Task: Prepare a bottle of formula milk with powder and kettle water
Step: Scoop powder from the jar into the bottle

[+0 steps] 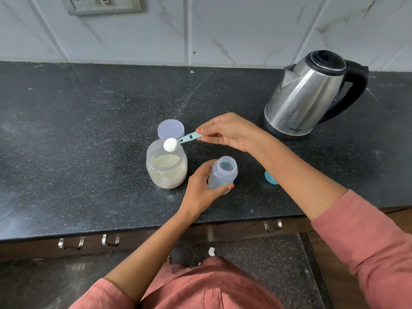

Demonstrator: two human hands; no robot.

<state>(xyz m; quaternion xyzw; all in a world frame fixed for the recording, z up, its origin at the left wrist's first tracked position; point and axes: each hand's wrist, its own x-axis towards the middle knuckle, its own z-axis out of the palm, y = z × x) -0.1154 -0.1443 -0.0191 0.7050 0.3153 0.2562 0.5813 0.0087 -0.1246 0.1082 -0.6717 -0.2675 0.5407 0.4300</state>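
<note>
A clear jar point(166, 169) of pale formula powder stands open on the dark counter. Over its mouth hovers a light blue scoop point(178, 142) heaped with white powder, pinched by its handle in my right hand point(227, 132). Just right of the jar, my left hand point(201, 190) grips the open, translucent baby bottle point(223, 172), which stands upright on the counter. A steel kettle point(310, 94) with a black handle and lid sits at the back right, lid down.
The jar's lilac lid point(171, 128) lies behind the jar. A teal bottle cap point(270, 177) peeks out under my right forearm. The counter edge point(133, 230) runs above drawers with metal handles. A wall socket point(102, 4) is at the top left.
</note>
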